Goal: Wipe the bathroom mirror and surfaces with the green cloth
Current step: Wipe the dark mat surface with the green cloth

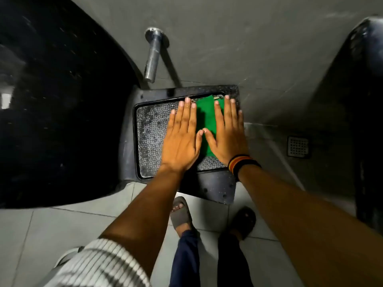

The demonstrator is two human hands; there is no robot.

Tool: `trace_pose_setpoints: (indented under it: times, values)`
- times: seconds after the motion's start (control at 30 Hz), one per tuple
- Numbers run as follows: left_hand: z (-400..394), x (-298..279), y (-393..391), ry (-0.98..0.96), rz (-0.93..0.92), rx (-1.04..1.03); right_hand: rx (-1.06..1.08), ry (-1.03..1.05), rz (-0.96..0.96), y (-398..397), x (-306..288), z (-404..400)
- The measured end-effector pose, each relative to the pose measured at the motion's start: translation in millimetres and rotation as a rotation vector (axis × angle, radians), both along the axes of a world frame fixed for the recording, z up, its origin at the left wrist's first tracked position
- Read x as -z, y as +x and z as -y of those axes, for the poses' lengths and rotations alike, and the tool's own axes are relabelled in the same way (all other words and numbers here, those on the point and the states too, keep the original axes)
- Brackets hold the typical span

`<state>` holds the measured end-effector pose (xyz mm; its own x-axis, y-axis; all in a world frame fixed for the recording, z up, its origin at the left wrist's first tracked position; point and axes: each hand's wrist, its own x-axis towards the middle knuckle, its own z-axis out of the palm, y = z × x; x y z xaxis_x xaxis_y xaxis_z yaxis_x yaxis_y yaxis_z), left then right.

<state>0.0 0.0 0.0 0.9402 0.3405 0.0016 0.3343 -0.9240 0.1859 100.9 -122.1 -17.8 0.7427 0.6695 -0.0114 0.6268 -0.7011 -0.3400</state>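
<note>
A green cloth (207, 119) lies flat on a dark shelf (149, 129) with a patterned, speckled top. My left hand (181, 137) rests palm down on the cloth's left part, fingers spread. My right hand (228, 133) lies flat on its right part, with a striped band at the wrist. The two thumbs touch over the cloth. Only a green strip shows between the hands. No mirror is in view.
A metal pipe (152, 56) sticks out of the grey wall above the shelf. A big dark rounded fixture (58, 104) fills the left. Another dark object (369, 100) stands at the right. A floor drain (298, 146) is set in the tiles. My sandalled feet (182, 214) stand below.
</note>
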Motion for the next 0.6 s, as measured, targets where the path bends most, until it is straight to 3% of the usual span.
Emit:
trace_pose_setpoints:
  times: [0.33,0.6]
  values:
    - [-25.0,62.9,22.2,0.005,-0.031,0.019,-0.018,-0.204,-0.071,31.0,83.2,-37.9]
    - [-19.9,65.1,28.8,0.001,-0.020,0.028,0.073,0.020,-0.180,32.7,86.4,-45.2]
